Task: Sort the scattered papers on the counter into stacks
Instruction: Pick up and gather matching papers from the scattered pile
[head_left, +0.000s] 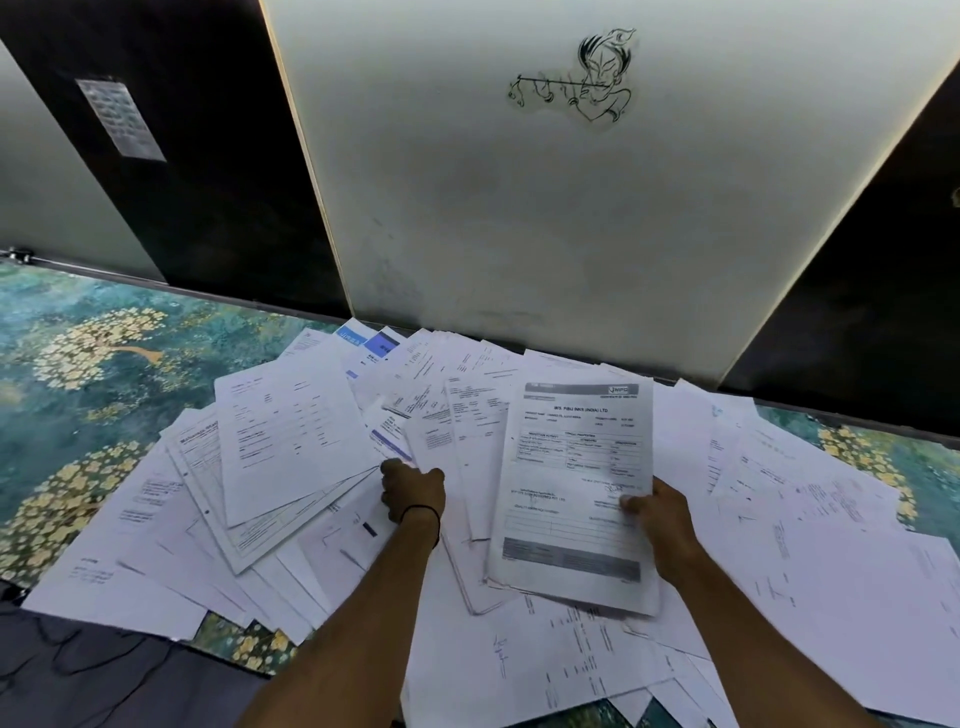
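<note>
Counter carries scattered papers from 4 to 8 o'clock. Fanned sheets lie at 10 o'clock of left hand, whose curled fingers grip their corner. Printed sheaf sits at its 3 o'clock, right edge pinched by right hand.

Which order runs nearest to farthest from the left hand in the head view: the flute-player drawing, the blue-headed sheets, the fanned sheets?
1. The fanned sheets: held at their corner by the left hand, spreading to its left.
2. The blue-headed sheets: at the pile's back edge.
3. The flute-player drawing: high on the white wall panel.
</note>
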